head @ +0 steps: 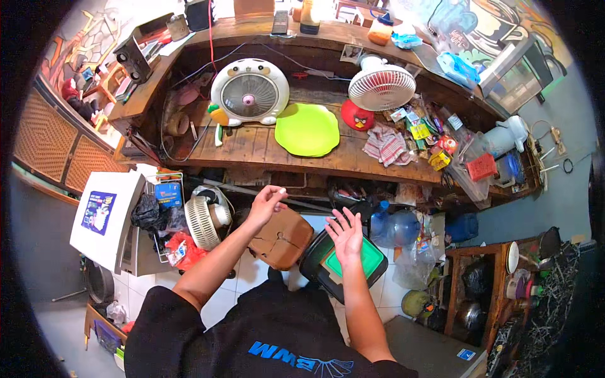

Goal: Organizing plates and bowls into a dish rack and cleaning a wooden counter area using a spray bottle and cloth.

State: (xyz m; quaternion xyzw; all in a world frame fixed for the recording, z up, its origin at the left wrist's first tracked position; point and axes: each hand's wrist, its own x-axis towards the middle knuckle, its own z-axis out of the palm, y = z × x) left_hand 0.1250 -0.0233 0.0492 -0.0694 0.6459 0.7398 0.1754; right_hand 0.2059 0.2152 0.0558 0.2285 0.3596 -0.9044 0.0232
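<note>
My left hand (268, 205) is raised over a brown cushioned stool (283, 238), its fingers loosely curled. A small pale spot shows at a fingertip; whether it is a nail or a held thing is unclear. My right hand (347, 231) is held palm up with the fingers spread and nothing in it. Beneath it is a black bin or tub (314, 264) with a green lid-like panel (371, 257) on top. Ahead of both hands, a lime-green plate (307, 130) lies on the wooden counter (246, 146).
A white character-shaped fan (249, 92) and a white desk fan (383, 85) stand on the counter. Right of them lie a striped cloth (387, 144) and many packets. A third fan (203, 219) and a white box (106, 217) are at left. Water jugs (401, 227) stand at right.
</note>
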